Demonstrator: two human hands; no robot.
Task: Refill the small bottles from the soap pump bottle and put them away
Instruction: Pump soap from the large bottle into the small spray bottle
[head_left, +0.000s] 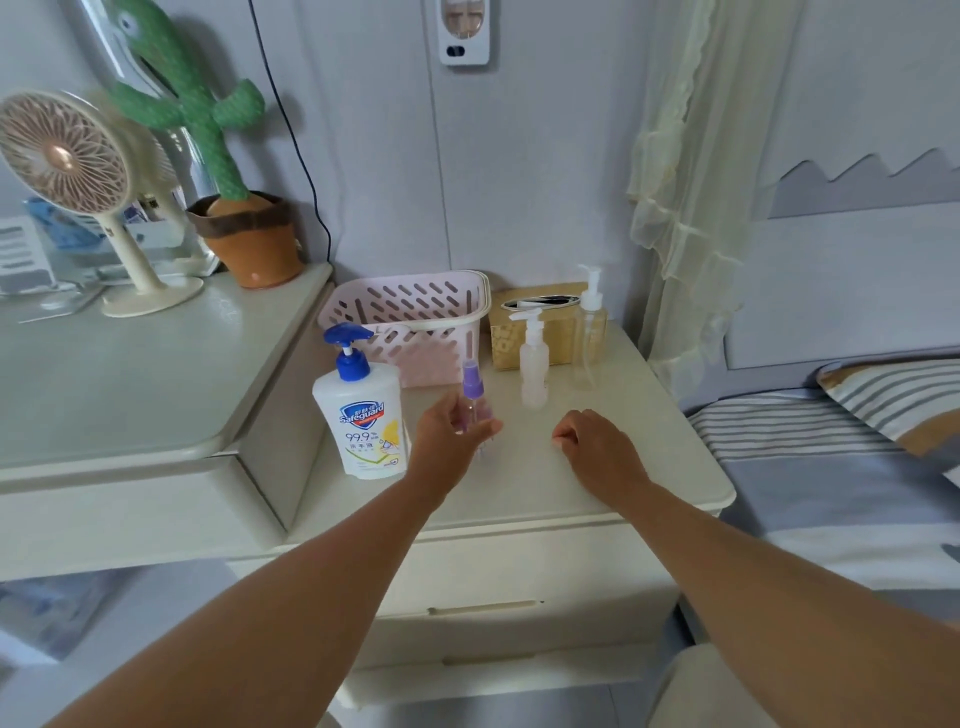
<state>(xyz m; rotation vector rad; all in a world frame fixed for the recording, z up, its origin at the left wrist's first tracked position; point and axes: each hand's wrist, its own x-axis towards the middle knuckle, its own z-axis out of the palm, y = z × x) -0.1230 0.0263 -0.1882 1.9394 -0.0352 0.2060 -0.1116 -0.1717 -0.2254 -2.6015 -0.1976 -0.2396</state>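
3 small bottles (471, 376) (534, 364) (590, 332), 1 soap pump btl (363, 415), 1 basket (410, 306), 1 tissue box (560, 338), 1 fan (62, 153), 1 cactus (208, 104)

Left hand (451, 434) grips a purple-capped spray bottle (471, 395), seemingly upright, beside the soap pump bottle (361, 410); right hand (592, 447) rests on the nightstand (649, 467).

"safeguard", "99.9" on soap pump bottle (363, 421)
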